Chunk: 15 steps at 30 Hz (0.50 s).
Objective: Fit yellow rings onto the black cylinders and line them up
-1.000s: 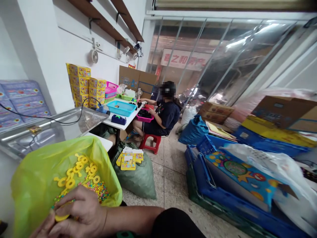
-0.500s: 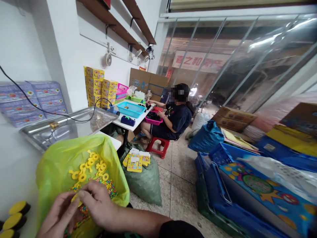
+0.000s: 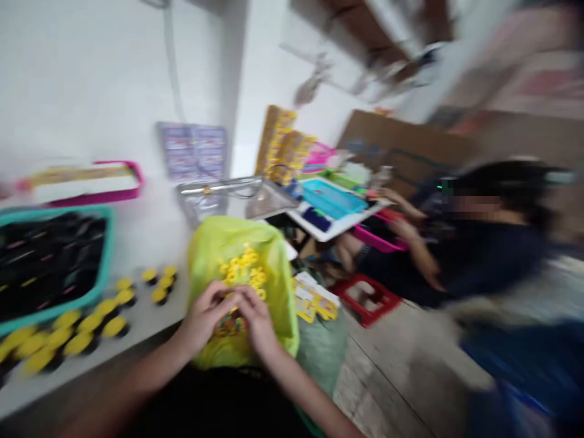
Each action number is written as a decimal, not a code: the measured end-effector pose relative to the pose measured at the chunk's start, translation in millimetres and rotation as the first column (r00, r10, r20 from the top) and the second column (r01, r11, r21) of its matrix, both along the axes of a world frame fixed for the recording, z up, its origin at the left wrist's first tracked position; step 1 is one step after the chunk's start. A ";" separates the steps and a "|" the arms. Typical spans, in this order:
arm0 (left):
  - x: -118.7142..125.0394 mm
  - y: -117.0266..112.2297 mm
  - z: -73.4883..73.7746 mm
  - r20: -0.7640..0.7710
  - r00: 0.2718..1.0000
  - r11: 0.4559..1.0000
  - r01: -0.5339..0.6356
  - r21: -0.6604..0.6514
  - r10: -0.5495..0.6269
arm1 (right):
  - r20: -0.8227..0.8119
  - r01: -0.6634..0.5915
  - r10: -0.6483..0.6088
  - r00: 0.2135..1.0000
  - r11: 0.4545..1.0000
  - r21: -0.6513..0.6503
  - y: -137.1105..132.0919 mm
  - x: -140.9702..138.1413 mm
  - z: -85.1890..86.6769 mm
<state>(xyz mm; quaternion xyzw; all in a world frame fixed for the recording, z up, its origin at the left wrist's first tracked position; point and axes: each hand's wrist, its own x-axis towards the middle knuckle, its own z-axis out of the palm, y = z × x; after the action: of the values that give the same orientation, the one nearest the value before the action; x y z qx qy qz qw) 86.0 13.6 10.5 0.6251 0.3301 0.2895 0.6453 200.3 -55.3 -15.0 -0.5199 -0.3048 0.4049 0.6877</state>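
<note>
1. The left hand (image 3: 204, 316) and right hand (image 3: 258, 317) are curled half-closed, fingertips nearly meeting over a yellow-green plastic bag (image 3: 205, 255); blur hides whether they hold anything.
2. Yellow plastic rings (image 3: 241, 271) lie inside at 12 o'clock from the hands, coloured beads (image 3: 230, 325) between them; the open mouth keeps both within reach.
3. At 9 o'clock on the white counter (image 3: 150, 243), yellow-topped black pieces (image 3: 91, 328) stand in loose rows beside a teal-rimmed tray (image 3: 59, 210), seemingly spread out for easy reach.

Blur smears the whole view. The left hand (image 3: 205, 316) and right hand (image 3: 258, 319) hide whatever lies between them in the bag (image 3: 271, 274); at nine o'clock, the tray's (image 3: 55, 210) contents are too blurred to tell.
</note>
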 end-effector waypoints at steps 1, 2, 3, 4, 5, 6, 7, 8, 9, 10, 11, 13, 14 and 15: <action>-1.0 9.8 1.6 0.026 1.000 0.999 0.016 -0.045 -0.015 | -0.001 0.007 -0.007 1.000 1.000 -0.028 -1.9 3.4 -0.1; -3.8 23.7 2.9 0.056 0.998 0.998 0.011 -0.065 -0.007 | -0.018 -0.005 0.004 1.000 0.998 -0.061 -1.6 7.1 -1.3; -8.8 40.9 4.3 0.089 0.995 0.998 -0.037 -0.045 0.041 | -0.031 -0.017 0.014 0.999 0.995 -0.099 0.1 10.4 -3.3; -15.6 60.0 6.1 0.102 0.988 0.993 -0.115 0.003 0.114 | -0.029 -0.012 0.008 1.000 0.991 -0.136 2.3 12.7 -5.7; -23.7 79.7 8.6 0.065 0.979 0.977 -0.196 0.080 0.191 | -0.029 -0.008 0.003 1.000 0.985 -0.170 4.3 13.9 -8.0; -32.1 98.9 11.6 -0.017 0.959 0.944 -0.274 0.181 0.282 | -0.031 -0.002 -0.004 1.000 0.980 -0.198 5.5 13.8 -9.8; -39.8 116.7 14.7 -0.124 0.921 0.900 -0.322 0.294 0.370 | -0.031 0.004 -0.011 0.999 0.976 -0.216 5.9 12.7 -10.9; -46.0 132.7 17.4 -0.223 0.873 0.861 -0.330 0.387 0.434 | -0.032 0.008 -0.016 0.999 0.974 -0.227 5.9 10.9 -11.4; -50.2 146.5 19.2 -0.302 0.825 0.834 -0.318 0.452 0.478 | -0.033 0.009 -0.017 0.999 0.973 -0.230 5.7 8.8 -11.4; -52.5 157.8 19.6 -0.369 0.786 0.822 -0.289 0.490 0.496 | -0.031 0.007 -0.014 0.999 0.974 -0.227 5.7 6.8 -11.2; -52.9 166.6 18.6 -0.425 0.761 0.827 -0.252 0.503 0.490 | -0.028 0.003 -0.009 1.000 0.975 -0.221 5.9 5.2 -11.0; -50.3 176.4 12.5 -0.537 0.716 0.853 -0.160 0.497 0.447 | -0.027 -0.007 0.001 1.000 0.976 -0.220 6.9 3.6 -11.4; -47.9 178.3 8.3 -0.597 0.684 0.868 -0.107 0.485 0.418 | -0.030 -0.008 0.001 1.000 0.974 -0.227 7.4 3.6 -12.2; -45.4 179.0 3.9 -0.652 0.649 0.881 -0.061 0.469 0.392 | -0.033 -0.007 -0.001 0.999 0.971 -0.240 8.0 4.2 -13.4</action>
<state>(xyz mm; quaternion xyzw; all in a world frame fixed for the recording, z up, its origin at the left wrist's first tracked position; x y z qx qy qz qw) 40.6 192.6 14.4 0.7596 0.5693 0.1575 0.2721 204.5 -47.3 -28.3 -0.5922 -0.2428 0.4484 0.6239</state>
